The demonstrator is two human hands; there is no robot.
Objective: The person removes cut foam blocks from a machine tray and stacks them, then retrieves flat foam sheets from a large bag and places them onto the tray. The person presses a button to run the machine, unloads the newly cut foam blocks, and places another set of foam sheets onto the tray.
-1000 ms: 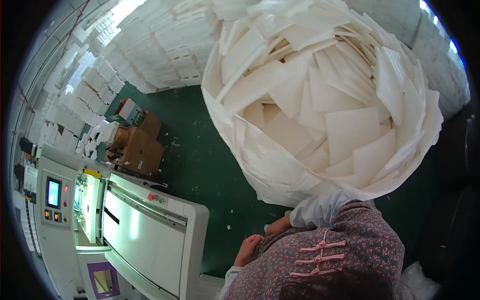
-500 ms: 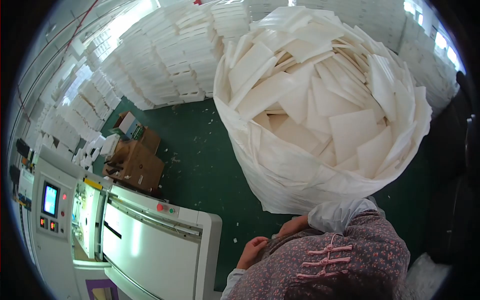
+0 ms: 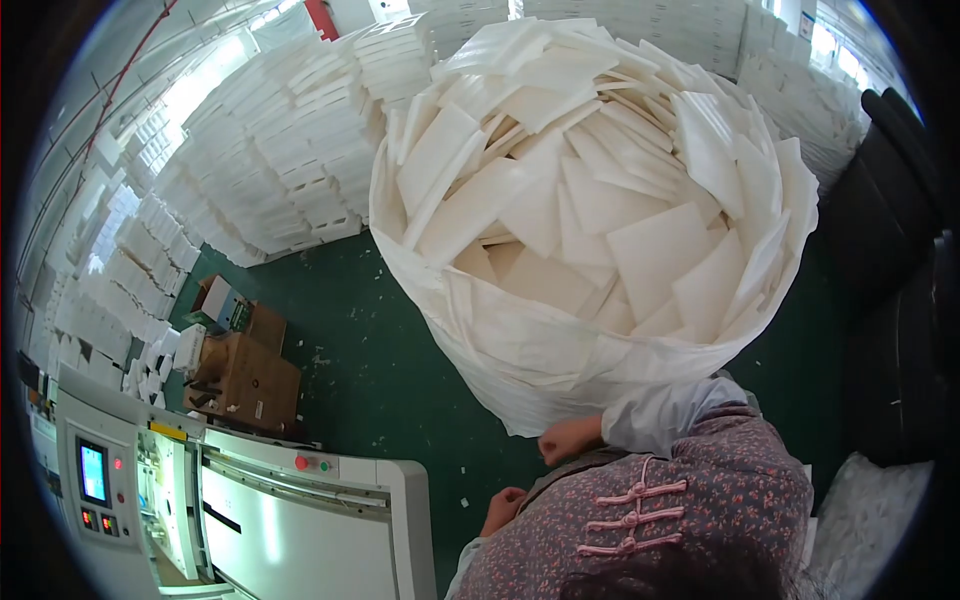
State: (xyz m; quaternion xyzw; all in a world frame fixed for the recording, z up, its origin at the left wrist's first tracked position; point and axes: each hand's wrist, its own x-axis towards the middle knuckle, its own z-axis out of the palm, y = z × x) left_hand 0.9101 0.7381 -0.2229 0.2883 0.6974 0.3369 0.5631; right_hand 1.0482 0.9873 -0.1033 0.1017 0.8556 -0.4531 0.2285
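Note:
My right hand, below a translucent white sleeve cover, is closed with its fingers curled down, just in front of the lower side of a big white sack. What it holds, if anything, is hidden. Lower and to the left, my left hand is closed beside the front of the flowered garment; its fingers are partly out of sight. White foam sheets fill the sack in a loose, overlapping heap. A dark fabric edge runs between the two hands.
A white machine with a lit screen and buttons stands at the left. Behind it are cardboard boxes. Tall stacks of white foam line the back. Black padded furniture and a clear plastic bag are at the right.
The view has shifted, so the sack sits further left and the machine lower. My right hand has come away from the garment front towards the sack; my left hand shows less.

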